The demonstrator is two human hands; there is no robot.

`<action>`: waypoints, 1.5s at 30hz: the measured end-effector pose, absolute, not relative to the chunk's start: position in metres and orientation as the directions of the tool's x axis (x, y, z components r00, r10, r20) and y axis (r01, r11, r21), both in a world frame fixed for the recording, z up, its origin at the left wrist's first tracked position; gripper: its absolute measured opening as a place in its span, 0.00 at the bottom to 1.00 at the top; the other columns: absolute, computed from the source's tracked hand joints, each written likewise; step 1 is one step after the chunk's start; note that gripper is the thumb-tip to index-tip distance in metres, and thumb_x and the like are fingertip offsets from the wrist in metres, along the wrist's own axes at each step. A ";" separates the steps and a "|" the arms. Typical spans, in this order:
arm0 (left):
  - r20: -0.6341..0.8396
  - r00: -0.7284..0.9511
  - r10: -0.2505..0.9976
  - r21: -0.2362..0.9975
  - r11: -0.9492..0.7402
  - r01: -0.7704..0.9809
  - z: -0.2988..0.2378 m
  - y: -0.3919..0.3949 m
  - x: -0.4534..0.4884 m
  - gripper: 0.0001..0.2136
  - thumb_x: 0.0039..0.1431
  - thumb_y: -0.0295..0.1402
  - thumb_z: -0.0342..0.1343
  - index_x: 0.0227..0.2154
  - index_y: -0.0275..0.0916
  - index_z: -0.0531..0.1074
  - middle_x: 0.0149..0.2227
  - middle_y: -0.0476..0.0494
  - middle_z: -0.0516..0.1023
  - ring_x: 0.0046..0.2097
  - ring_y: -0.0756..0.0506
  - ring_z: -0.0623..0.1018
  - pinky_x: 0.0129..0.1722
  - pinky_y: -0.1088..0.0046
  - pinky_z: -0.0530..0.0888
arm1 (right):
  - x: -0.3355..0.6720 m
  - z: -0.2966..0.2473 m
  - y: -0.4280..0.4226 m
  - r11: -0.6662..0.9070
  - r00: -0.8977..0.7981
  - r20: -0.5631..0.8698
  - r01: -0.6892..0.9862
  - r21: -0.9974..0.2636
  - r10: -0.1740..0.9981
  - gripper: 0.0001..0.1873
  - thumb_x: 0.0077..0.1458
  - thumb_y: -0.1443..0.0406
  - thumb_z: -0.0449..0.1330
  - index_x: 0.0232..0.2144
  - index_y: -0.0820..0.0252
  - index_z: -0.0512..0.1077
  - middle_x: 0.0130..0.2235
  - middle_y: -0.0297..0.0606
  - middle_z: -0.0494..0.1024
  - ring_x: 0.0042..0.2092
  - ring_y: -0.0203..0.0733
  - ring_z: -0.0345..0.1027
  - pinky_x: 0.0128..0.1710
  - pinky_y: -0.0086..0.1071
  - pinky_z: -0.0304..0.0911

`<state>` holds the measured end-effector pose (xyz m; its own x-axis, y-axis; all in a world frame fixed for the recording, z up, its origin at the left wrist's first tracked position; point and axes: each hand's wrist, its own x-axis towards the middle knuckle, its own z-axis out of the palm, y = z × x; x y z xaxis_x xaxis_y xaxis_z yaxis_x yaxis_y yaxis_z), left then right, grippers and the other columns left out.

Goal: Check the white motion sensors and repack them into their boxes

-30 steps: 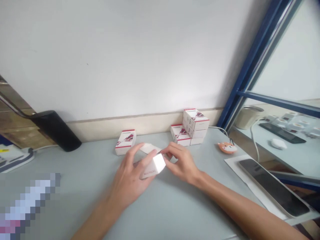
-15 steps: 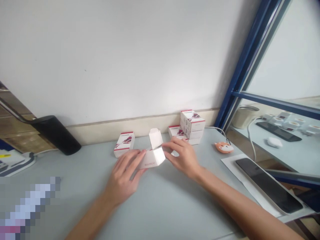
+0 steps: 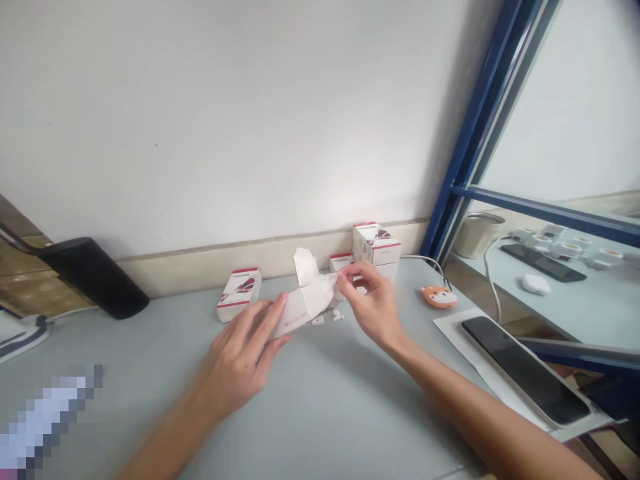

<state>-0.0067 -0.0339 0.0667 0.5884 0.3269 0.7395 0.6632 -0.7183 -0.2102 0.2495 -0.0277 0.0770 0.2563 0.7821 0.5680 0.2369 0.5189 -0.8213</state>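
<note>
My left hand (image 3: 243, 357) is closed around a small white cardboard box (image 3: 294, 319) with red lettering on its side, tilted above the table. Its end flap (image 3: 305, 267) stands up, and the mouth points to the right. At that mouth, my right hand (image 3: 374, 303) pinches a whitish, crinkled plastic bag (image 3: 328, 288) that sticks partly out of the box. The rest of the bag is hidden inside the box and behind the fingers. Just below the bag are small white pieces (image 3: 338, 315); I cannot tell what they are.
A printed white-and-red box (image 3: 239, 293) lies at left, and more such boxes (image 3: 377, 245) are stacked at the wall. A black cylinder (image 3: 95, 277) leans far left. Right are an orange animal-faced case (image 3: 439, 297) and a phone (image 3: 525, 369) on paper, beside a blue-framed mirror (image 3: 465, 153).
The whitish bag has come partly out of the box, pinched by my right hand. The box has tilted more, and small white pieces now show below. The view has shifted slightly.
</note>
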 end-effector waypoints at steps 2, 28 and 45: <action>0.742 0.573 0.348 -0.161 -0.738 0.656 0.074 -0.028 -0.009 0.33 0.70 0.28 0.56 0.75 0.46 0.54 0.54 0.36 0.78 0.50 0.39 0.82 0.48 0.67 0.79 | 0.252 0.080 -0.027 0.564 0.272 0.594 0.186 -0.804 0.757 0.09 0.64 0.58 0.62 0.36 0.56 0.74 0.44 0.40 0.78 0.44 0.42 0.73 0.41 0.33 0.71; 0.544 0.396 0.739 0.492 -0.664 0.563 0.078 0.051 0.033 0.17 0.73 0.37 0.49 0.59 0.45 0.75 0.64 0.38 0.72 0.66 0.35 0.70 0.67 0.49 0.65 | 0.251 0.064 -0.026 0.555 0.583 0.640 0.352 -0.754 0.500 0.09 0.69 0.59 0.58 0.35 0.53 0.66 0.30 0.33 0.70 0.30 0.39 0.64 0.29 0.32 0.60; -0.250 0.687 0.682 0.738 0.593 -0.321 0.033 -0.042 0.027 0.22 0.66 0.36 0.63 0.60 0.37 0.72 0.54 0.32 0.79 0.55 0.30 0.82 0.59 0.48 0.74 | 0.257 0.114 -0.010 0.590 0.392 0.772 0.498 -0.636 0.501 0.09 0.67 0.57 0.63 0.38 0.53 0.71 0.29 0.30 0.66 0.29 0.35 0.61 0.28 0.31 0.61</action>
<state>0.0274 -0.0425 0.0331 0.6869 0.6824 -0.2500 -0.3210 0.5935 0.7381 0.2571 -0.0102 0.1143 0.3916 0.5009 0.7719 0.4984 0.5897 -0.6355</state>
